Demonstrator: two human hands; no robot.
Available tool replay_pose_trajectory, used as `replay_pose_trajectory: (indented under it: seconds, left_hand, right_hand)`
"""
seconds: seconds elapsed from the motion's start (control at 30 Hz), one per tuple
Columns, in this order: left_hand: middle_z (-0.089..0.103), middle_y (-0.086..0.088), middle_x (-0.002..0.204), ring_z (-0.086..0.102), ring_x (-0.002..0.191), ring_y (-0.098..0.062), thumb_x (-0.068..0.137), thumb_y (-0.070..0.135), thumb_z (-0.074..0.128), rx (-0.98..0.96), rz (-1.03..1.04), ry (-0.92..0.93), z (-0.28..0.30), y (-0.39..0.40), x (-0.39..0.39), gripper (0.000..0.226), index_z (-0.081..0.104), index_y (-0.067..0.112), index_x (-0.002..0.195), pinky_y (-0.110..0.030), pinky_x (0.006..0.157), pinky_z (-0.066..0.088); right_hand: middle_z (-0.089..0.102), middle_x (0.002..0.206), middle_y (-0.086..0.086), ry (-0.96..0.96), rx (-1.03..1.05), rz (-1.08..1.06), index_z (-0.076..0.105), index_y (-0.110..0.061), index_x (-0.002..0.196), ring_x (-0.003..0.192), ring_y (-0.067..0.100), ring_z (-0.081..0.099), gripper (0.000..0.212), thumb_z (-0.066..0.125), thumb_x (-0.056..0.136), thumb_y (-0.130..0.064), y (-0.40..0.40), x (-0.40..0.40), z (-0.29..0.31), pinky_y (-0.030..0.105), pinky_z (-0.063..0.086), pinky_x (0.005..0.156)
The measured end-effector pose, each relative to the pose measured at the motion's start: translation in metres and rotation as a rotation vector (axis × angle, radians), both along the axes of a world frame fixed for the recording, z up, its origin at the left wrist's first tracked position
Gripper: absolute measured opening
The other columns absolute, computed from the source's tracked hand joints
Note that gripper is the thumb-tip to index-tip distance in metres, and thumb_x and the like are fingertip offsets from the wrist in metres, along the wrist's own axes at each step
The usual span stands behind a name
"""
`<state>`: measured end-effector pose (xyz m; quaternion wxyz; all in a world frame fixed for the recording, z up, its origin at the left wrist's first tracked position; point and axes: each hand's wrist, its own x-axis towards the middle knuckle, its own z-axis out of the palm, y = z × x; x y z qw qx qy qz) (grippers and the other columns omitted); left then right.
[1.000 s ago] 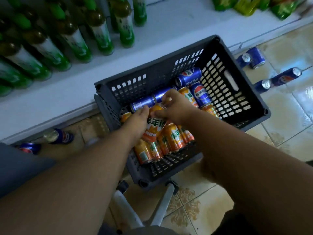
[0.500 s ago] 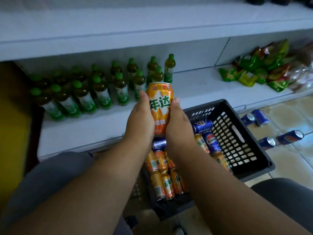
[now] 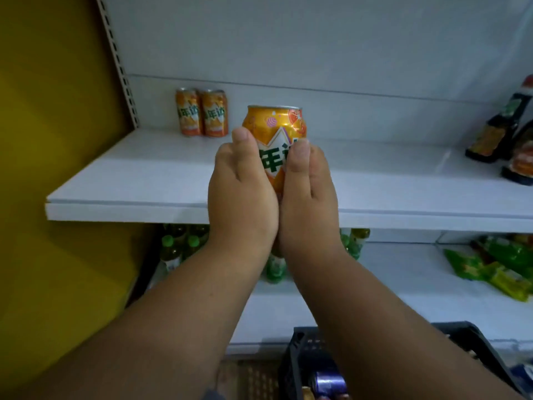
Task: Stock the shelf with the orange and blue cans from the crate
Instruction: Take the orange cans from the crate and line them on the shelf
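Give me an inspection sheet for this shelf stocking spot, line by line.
Surface: white shelf, mostly bare.
Job's things: two orange cans upright at the back left, side by side; held orange can upright above the shelf; crate below, a blue can inside.
Clutter: dark sauce bottles at the shelf's right end.
Grippers: left hand and right hand clasp the held can together.
Cables: nothing seen.
Surroundings: yellow wall; green bottles and snack packets on the lower shelf.

Upright orange can (image 3: 277, 131) held above white shelf (image 3: 150, 174)
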<state>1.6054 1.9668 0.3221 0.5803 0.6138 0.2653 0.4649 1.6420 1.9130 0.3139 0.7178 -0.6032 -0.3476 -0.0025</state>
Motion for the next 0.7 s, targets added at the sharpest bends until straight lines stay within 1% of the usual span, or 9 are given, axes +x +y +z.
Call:
replay_pose_trajectory:
  seconds: [0.07,0.2,0.23,0.3,0.37,0.47,0.53,0.63,0.7]
  left_hand:
    - [0.065,0.034,0.078,0.06,0.077,0.017,0.096,0.068,0.023,0.059,0.05,0.037,0.006,0.024,0.009,0.046,0.06,0.04,0.095,-0.011,0.067,0.046]
    - [0.069,0.015,0.088,0.067,0.087,-0.002,0.084,0.077,0.019,0.041,0.023,0.046,0.001,0.067,0.027,0.054,0.058,0.041,0.097,-0.038,0.082,0.057]
    - [0.067,0.014,0.094,0.067,0.093,-0.007,0.084,0.078,0.019,0.037,-0.006,0.042,-0.001,0.077,0.033,0.056,0.056,0.043,0.104,-0.038,0.082,0.058]
    - [0.065,0.014,0.103,0.067,0.097,-0.01,0.087,0.078,0.019,-0.002,-0.095,0.05,-0.004,0.098,0.044,0.054,0.051,0.046,0.116,-0.027,0.067,0.058]
    - [0.066,0.013,0.102,0.067,0.093,-0.008,0.092,0.071,0.024,-0.037,-0.143,0.067,-0.007,0.121,0.057,0.036,0.051,0.052,0.105,-0.02,0.055,0.055]
    - [0.066,0.017,0.098,0.065,0.094,-0.006,0.096,0.067,0.026,-0.005,-0.165,0.127,-0.012,0.158,0.081,0.031,0.053,0.052,0.099,-0.027,0.072,0.054]
    - [0.066,0.019,0.097,0.064,0.092,-0.002,0.097,0.067,0.027,-0.002,-0.19,0.15,-0.016,0.178,0.099,0.036,0.054,0.048,0.112,-0.024,0.071,0.049]
    - [0.067,0.008,0.105,0.065,0.101,-0.014,0.099,0.063,0.026,-0.025,-0.187,0.189,-0.016,0.2,0.13,0.042,0.056,0.039,0.115,-0.036,0.086,0.051]
    - [0.063,0.008,0.093,0.063,0.091,-0.013,0.102,0.06,0.023,0.032,-0.152,0.287,-0.014,0.213,0.15,0.048,0.058,0.03,0.115,-0.031,0.077,0.047]
  right_hand:
    - [0.066,0.084,-0.008,-0.058,-0.019,0.079,0.06,-0.019,0.101,0.075,0.002,0.064,0.031,0.039,0.103,-0.042,0.018,0.014,0.007,0.018,0.05,0.065]
    - [0.073,0.088,-0.006,-0.068,-0.16,0.283,0.062,-0.026,0.104,0.078,0.007,0.071,0.02,0.052,0.098,-0.042,0.046,0.048,0.01,0.022,0.056,0.062]
    - [0.074,0.088,-0.008,-0.081,-0.198,0.297,0.063,-0.028,0.103,0.078,0.006,0.072,0.016,0.054,0.099,-0.04,0.052,0.058,0.01,0.022,0.056,0.063]
    - [0.075,0.089,-0.011,-0.142,-0.308,0.269,0.066,-0.029,0.103,0.081,0.003,0.072,0.014,0.057,0.098,-0.039,0.067,0.078,0.011,0.023,0.057,0.069]
    - [0.073,0.086,-0.02,-0.207,-0.428,0.235,0.066,-0.031,0.101,0.079,-0.005,0.068,0.012,0.064,0.094,-0.04,0.085,0.099,0.012,0.013,0.052,0.068]
    - [0.069,0.077,-0.026,-0.252,-0.557,0.182,0.062,-0.036,0.094,0.076,-0.012,0.063,0.014,0.072,0.087,-0.042,0.113,0.128,0.009,0.003,0.044,0.056]
    - [0.069,0.077,-0.019,-0.253,-0.562,0.104,0.062,-0.034,0.095,0.075,-0.008,0.064,0.019,0.075,0.084,-0.042,0.133,0.147,0.003,0.005,0.045,0.055]
    - [0.068,0.085,-0.015,-0.223,-0.553,0.0,0.061,-0.033,0.099,0.078,0.002,0.066,0.022,0.075,0.084,-0.042,0.162,0.174,-0.005,0.02,0.052,0.066]
    - [0.066,0.087,-0.015,-0.186,-0.555,-0.033,0.059,-0.033,0.1,0.082,0.004,0.065,0.023,0.074,0.084,-0.041,0.18,0.191,-0.011,0.024,0.052,0.07]
